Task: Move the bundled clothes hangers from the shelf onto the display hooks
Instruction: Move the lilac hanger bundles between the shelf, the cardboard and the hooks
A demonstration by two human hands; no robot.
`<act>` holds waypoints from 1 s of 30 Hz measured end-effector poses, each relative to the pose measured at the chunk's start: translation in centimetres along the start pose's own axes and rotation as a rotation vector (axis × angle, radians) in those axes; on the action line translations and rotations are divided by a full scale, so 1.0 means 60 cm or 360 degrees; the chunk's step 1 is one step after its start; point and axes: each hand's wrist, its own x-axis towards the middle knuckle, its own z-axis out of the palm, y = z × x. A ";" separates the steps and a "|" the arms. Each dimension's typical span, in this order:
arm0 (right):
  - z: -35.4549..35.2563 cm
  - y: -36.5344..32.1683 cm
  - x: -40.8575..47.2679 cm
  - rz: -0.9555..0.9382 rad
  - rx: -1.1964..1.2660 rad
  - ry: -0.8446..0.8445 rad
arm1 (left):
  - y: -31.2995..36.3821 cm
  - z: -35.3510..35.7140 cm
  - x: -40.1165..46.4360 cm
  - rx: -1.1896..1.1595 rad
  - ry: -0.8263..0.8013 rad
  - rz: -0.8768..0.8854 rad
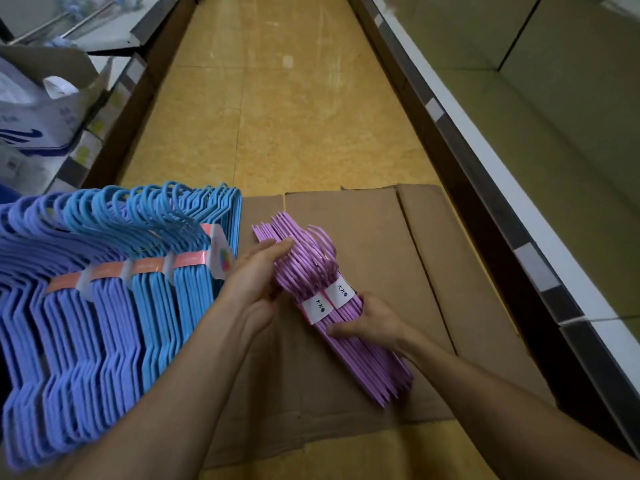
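Left of both hands, a stack of blue and violet hanger bundles (104, 289) stands on end. The left hand (256, 282) has its grip curled round the hook end of the pink hanger bundle (332, 306); the right hand (367, 322) clasps it mid-length. The bundle's long axis runs from the left grip toward the lower right, over flattened cardboard (381, 220) on the floor.

body: two bare forearms | hands (256, 275) bare | no sleeves visible
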 end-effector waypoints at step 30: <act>-0.036 -0.103 -0.047 -0.0623 0.0116 0.0732 | 0.002 -0.006 0.014 -0.0039 0.0011 0.0368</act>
